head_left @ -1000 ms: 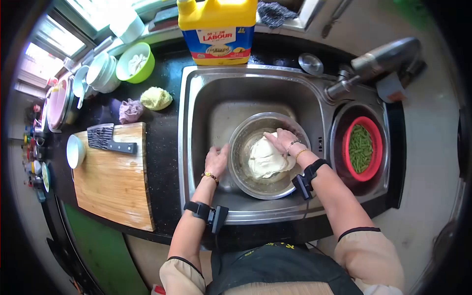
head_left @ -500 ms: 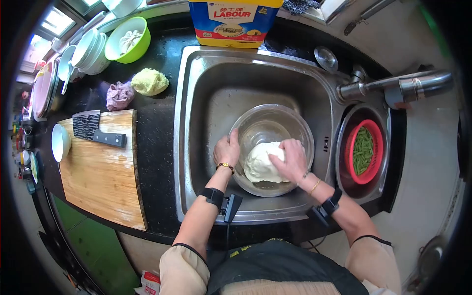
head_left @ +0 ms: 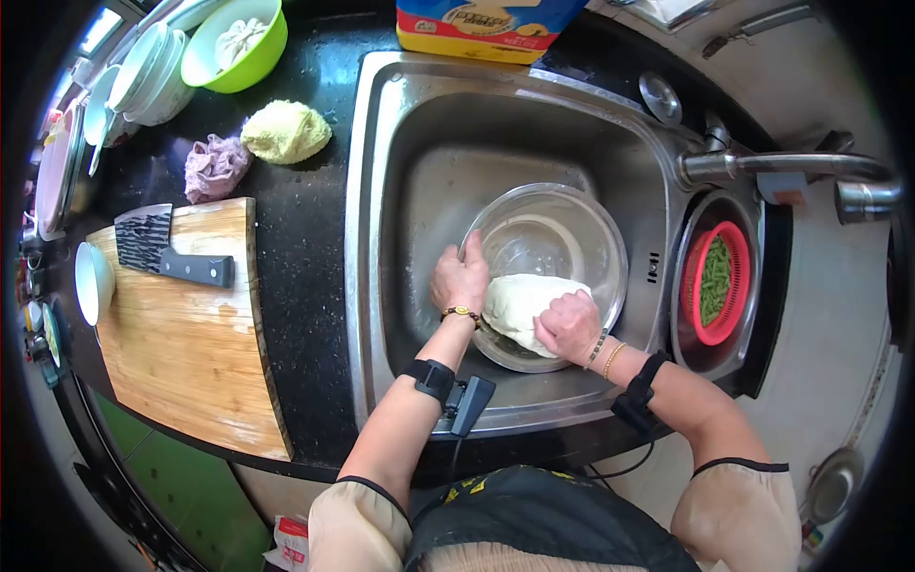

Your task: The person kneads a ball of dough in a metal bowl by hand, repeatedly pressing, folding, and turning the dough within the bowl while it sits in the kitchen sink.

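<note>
A clear round bowl (head_left: 610,238) rests in the steel sink (head_left: 448,162). Inside its lower part lies a smooth lump of white dough (head_left: 519,303). My left hand (head_left: 459,276) grips the bowl's left rim, its thumb and fingers around the edge. On the right side of the dough, my right hand (head_left: 569,326) presses down with its fingers curled into a fist against it. Part of the dough is hidden under that hand.
Left of the sink are a wooden board (head_left: 191,353) with a cleaver (head_left: 172,253), a white bowl (head_left: 93,283), a purple cloth (head_left: 216,168), a yellow cloth (head_left: 286,132) and a green bowl (head_left: 257,71). Right are a faucet (head_left: 762,164) and red basket (head_left: 694,286).
My right hand has moved down, its fingers curling from a looser spread into a fist on the dough. The dough looks flatter and wider. The whole view has shifted slightly.
</note>
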Demonstrator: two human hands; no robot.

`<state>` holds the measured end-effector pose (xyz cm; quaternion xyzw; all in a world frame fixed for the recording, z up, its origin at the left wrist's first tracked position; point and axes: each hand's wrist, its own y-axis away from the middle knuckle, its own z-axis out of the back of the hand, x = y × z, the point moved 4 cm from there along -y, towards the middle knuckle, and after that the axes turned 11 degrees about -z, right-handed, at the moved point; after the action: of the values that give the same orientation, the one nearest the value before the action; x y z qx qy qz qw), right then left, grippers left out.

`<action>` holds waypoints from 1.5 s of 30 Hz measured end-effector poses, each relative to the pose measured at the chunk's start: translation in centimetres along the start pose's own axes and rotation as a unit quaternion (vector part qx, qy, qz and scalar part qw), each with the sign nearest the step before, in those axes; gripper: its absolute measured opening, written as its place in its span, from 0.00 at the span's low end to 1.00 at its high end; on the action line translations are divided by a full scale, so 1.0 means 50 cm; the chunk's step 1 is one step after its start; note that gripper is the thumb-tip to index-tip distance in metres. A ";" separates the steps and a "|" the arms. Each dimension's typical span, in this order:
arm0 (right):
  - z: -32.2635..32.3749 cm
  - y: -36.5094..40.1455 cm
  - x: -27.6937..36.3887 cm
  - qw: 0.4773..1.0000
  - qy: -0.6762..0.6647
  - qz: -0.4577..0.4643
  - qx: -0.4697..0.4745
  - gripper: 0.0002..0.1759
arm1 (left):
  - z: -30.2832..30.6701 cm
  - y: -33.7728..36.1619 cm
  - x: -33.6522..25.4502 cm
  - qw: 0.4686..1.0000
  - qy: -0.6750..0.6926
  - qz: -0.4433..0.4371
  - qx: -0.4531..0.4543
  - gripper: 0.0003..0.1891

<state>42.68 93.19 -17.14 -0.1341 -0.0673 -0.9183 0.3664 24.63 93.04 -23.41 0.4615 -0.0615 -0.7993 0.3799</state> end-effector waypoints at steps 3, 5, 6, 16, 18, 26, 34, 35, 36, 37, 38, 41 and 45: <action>-0.025 -0.011 0.007 1.000 0.014 -0.024 0.001 0.14 | -0.003 0.000 0.001 1.000 -0.004 0.016 -0.003 0.30; -0.039 -0.020 0.004 0.999 0.024 -0.043 0.001 0.13 | -0.002 0.003 -0.004 1.000 -0.005 0.014 -0.008 0.29; -0.044 -0.026 0.001 0.999 0.026 -0.047 -0.008 0.13 | -0.004 0.002 -0.004 1.000 -0.001 0.018 -0.012 0.28; -0.089 -0.083 -0.061 0.995 0.022 -0.094 -0.010 0.13 | -0.007 -0.001 0.005 0.999 0.024 0.034 -0.019 0.29; -0.096 -0.101 -0.080 0.995 0.011 -0.103 -0.002 0.14 | -0.001 0.001 -0.002 0.998 0.034 0.044 -0.020 0.29; -0.137 -0.181 -0.160 0.991 -0.028 -0.132 -0.010 0.16 | 0.003 -0.001 -0.004 0.998 0.036 0.052 -0.030 0.28; -0.064 -0.219 -0.087 0.991 -0.110 -0.078 0.005 0.12 | -0.007 -0.008 0.005 0.998 0.045 0.027 -0.027 0.28; -0.073 -0.234 -0.076 0.979 -0.158 -0.114 0.053 0.15 | -0.009 -0.008 0.008 0.998 0.045 0.029 -0.032 0.28; -0.118 -0.248 -0.068 0.962 -0.095 -0.157 0.204 0.21 | -0.009 -0.007 0.007 0.997 0.052 0.014 -0.051 0.29; -0.149 -0.252 -0.048 0.940 -0.027 -0.159 0.301 0.24 | -0.007 -0.008 0.006 0.996 0.058 0.000 -0.072 0.29; -0.167 -0.259 -0.033 0.921 0.029 -0.142 0.361 0.24 | -0.008 -0.007 0.007 0.994 0.070 0.001 -0.081 0.29; -0.159 -0.242 0.011 0.906 0.121 -0.080 0.397 0.23 | -0.016 -0.011 0.019 0.994 0.073 -0.005 -0.077 0.28; -0.084 -0.139 0.070 0.977 0.086 0.045 0.190 0.18 | -0.004 -0.010 0.005 0.997 0.078 0.017 -0.022 0.27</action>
<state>34.64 94.99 -20.31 0.0150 -0.2025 -0.8795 0.4304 24.45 93.26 -23.91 0.5134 -0.0219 -0.7553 0.4067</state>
